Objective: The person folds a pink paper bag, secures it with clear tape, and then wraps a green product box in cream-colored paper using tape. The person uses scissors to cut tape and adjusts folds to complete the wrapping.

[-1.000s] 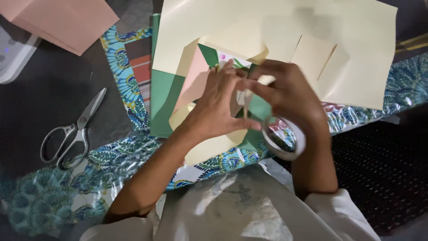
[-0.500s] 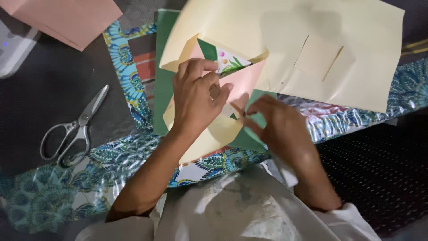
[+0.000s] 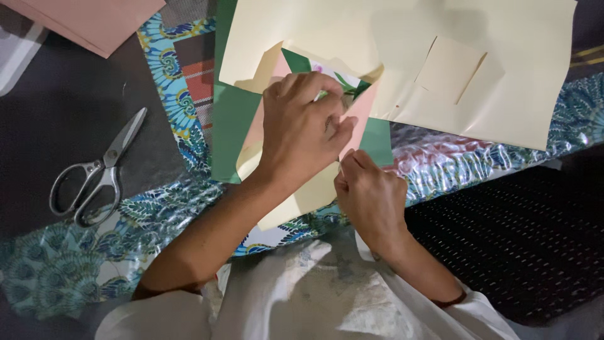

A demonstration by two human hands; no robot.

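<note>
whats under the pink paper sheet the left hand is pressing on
A green paper sheet shows beneath the pink paper sheet, with cream paper below. The left hand covers the rest.

A pair of metal scissors [image 3: 94, 176] lay at the left on the dark table surface [image 3: 56, 107], well apart from the stacked papers. Behind them, at the far left corner, lay a salmon-pink sheet of paper [image 3: 94, 19]. A patterned blue-green plastic cloth [image 3: 163, 214] lay under the papers and ran from left to right. On it lay a green sheet of card [image 3: 229, 126], and on that a pink paper piece [image 3: 264, 123]. A large cream sheet of paper [image 3: 503, 94] lay over both, reaching to the right. The left hand [image 3: 302, 126] rested on the pink piece; the right hand [image 3: 368, 195] was just beside it, nearer the person.
</note>
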